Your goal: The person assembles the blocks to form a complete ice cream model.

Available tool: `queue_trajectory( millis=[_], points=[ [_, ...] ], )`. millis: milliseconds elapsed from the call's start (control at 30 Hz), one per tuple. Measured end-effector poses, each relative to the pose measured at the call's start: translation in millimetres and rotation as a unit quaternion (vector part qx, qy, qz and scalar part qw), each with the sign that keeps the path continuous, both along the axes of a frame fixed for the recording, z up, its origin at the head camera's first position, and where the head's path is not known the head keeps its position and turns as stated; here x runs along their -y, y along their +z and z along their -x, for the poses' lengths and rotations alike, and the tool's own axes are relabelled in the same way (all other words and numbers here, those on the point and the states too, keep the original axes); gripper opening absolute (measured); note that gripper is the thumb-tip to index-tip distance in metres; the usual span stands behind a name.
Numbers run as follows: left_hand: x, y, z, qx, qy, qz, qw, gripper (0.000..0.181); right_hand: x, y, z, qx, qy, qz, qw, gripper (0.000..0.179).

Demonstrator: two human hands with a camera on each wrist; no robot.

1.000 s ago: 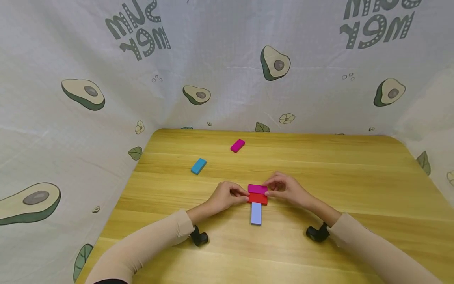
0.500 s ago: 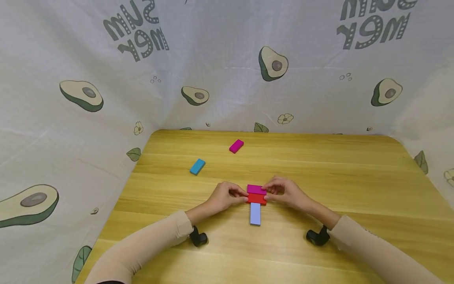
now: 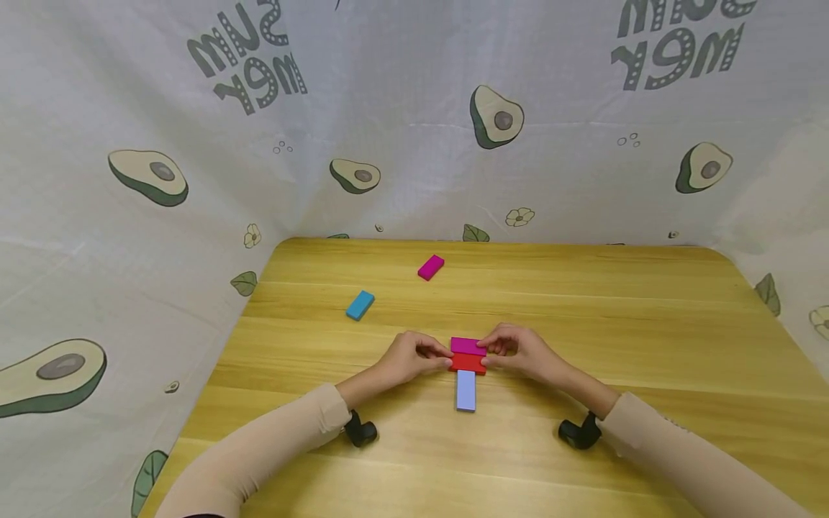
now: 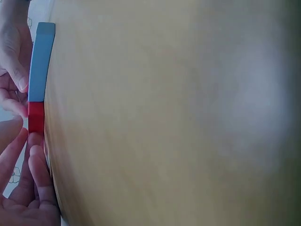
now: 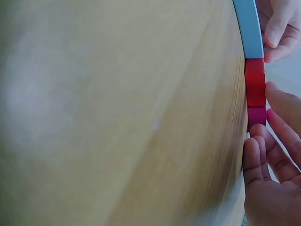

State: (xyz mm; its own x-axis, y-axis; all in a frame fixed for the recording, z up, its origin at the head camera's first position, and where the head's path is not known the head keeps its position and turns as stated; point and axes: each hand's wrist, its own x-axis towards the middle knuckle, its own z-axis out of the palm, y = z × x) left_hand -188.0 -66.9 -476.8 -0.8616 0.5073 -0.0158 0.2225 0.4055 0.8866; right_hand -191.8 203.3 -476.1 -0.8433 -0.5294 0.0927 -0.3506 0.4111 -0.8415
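Note:
A red domino block lies crosswise on the table, flush against a magenta domino block on its far side. From its near side a pale lavender domino block points toward me, making a T shape. My left hand holds the red block's left end with thumb and forefinger tips. Opposite it, my right hand has its thumb at the red block's right end and its forefinger on the right end of the magenta block. In the right wrist view, the red block stands in line with the others, low on the wood.
Farther back on the wooden table lie a blue domino block on the left and a second magenta domino block. Behind the table hangs a white cloth printed with avocados. A black wrist camera sits under the right wrist.
My right forefinger has shifted slightly left over the magenta block's end, and the right hand has dropped slightly. The head view drifts a little; the blocks keep their arrangement.

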Motion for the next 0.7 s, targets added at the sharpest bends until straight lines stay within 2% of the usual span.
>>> queue_trajectory(
  millis=[167, 367, 533, 700],
  points=[
    [4.2, -0.5, 2.8, 0.015, -0.009, -0.012, 0.9998, 0.013, -0.5, -0.5, -0.6, 0.002, 0.0, -0.005, 1.0, 0.024],
    [12.7, 4.4, 7.0, 0.025, 0.009, -0.032, 0.9991, 0.019, -0.3, -1.4, -1.3, 0.007, 0.0, -0.006, 1.0, 0.024],
    [24.3, 16.7, 15.3, -0.001, 0.039, -0.046, 0.9982, 0.025, -0.1, -0.7, -1.7, 0.005, -0.002, -0.013, 0.9999, 0.025],
    [41.2, 29.5, 26.5, -0.05, 0.098, -0.052, 0.9926, 0.029, 0.3, 0.3, -1.9, 0.007, -0.005, -0.016, 0.9998, 0.024]
  ],
)
